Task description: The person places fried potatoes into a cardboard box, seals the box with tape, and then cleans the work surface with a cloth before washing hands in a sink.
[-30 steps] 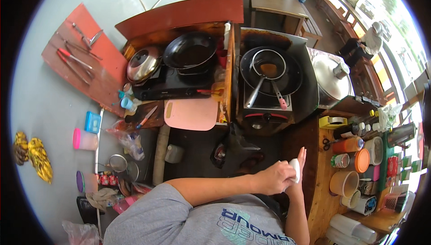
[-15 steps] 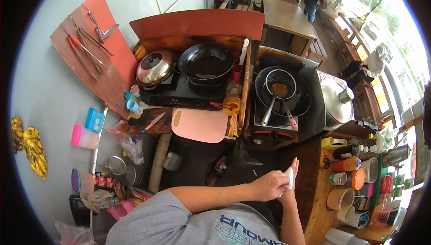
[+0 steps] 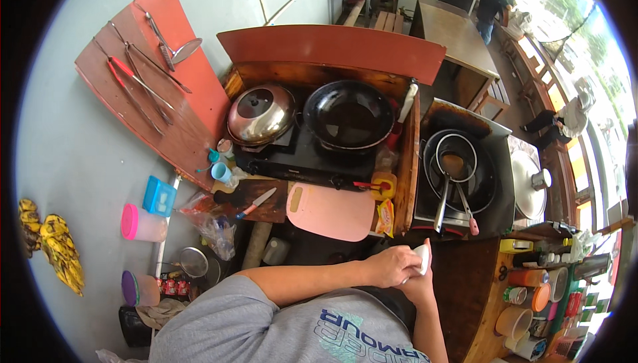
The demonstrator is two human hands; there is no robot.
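Note:
My left hand [image 3: 391,267] is closed around a folded white tissue or cloth [image 3: 423,260] and presses it against my right hand [image 3: 419,287]. The fingers of my right hand point upward behind the white piece, mostly hidden; only a fingertip shows above it. Both hands are together in front of my body, just right of a pink cutting board [image 3: 335,220]. A knife [image 3: 258,202] lies on a dark wooden board [image 3: 271,211] to the left of it.
Beyond the boards, a black wok [image 3: 349,114] and a lidded pan [image 3: 261,116] sit on a stove. To the right, a strainer [image 3: 457,157] rests in another wok [image 3: 488,187]. Jars and bottles crowd a wooden shelf [image 3: 488,310]. Other people are in the background.
The view has swung, so the stove and boards appear farther right and lower. My hands stay together with the white piece; the right fingers are now more covered.

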